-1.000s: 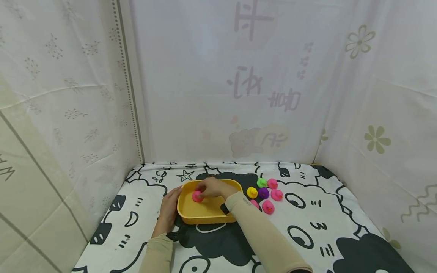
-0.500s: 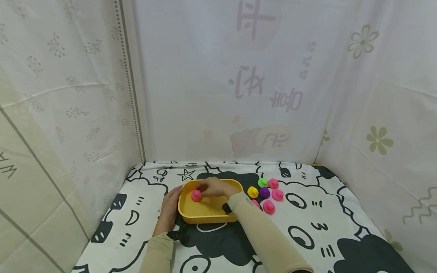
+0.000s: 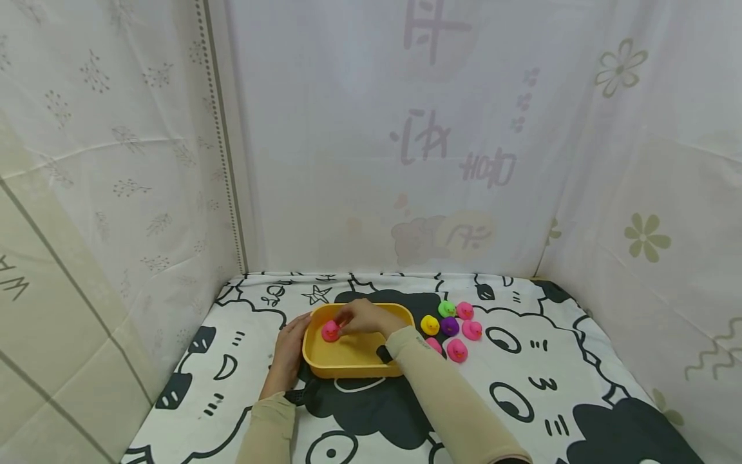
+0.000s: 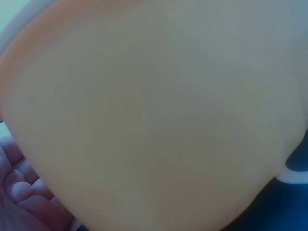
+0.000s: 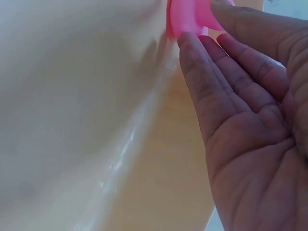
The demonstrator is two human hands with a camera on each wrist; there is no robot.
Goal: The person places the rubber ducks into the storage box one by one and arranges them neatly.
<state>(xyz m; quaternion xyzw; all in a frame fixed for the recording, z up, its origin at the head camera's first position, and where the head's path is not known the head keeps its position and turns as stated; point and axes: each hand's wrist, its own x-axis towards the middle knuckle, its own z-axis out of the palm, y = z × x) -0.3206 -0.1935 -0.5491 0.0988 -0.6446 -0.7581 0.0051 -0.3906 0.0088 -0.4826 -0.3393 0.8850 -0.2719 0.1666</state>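
Note:
Inside the yellow tray (image 3: 348,372), near its left wall, my right hand (image 3: 366,318) pinches a pink rubber duck (image 3: 330,331) between thumb and fingertips. The right wrist view shows the thumb and fingertips on the pink duck (image 5: 190,17). Along the tray's outer left side rests my left hand (image 3: 288,351), its fingertips reaching the rim. No left thumb shows inside the tray. In the left wrist view the pale tray wall (image 4: 154,115) fills most of the picture and partly covers the left hand (image 4: 29,197).
Right of the tray several rubber ducks stand together, among them a green duck (image 3: 447,309), a yellow duck (image 3: 430,325), a purple duck (image 3: 449,327) and pink ducks (image 3: 457,350). One pink duck is partly behind the right sleeve (image 3: 458,393). A patterned cloth (image 3: 522,361) covers the table.
My right hand has shifted slightly left with the pink duck inside the tray. The left hand stays at the tray's side.

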